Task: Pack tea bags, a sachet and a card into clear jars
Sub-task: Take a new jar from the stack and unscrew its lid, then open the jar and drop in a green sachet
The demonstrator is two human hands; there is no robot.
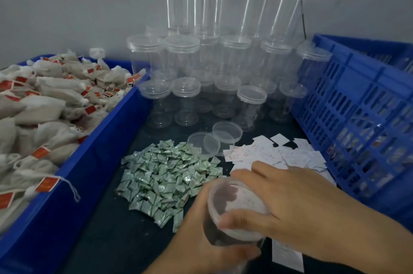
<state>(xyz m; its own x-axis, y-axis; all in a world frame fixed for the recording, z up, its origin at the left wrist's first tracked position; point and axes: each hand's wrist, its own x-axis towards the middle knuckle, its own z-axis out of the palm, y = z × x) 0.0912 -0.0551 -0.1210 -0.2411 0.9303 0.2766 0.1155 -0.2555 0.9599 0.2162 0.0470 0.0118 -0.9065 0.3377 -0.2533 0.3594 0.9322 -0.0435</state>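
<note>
The left hand [196, 244] held a clear jar [213, 234] near the front of the desk [107, 240], its grip closed around it. The right hand [295, 202] had its grip curled around the lid [239, 200] on top, just beside the sachets [165, 175].

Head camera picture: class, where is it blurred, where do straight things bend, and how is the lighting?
Head view: motion blur softens the right hand and the jar it grips; the upper right jars lean outward, probably wide-angle distortion; lighting dim and flat, no hard shadows.
</note>
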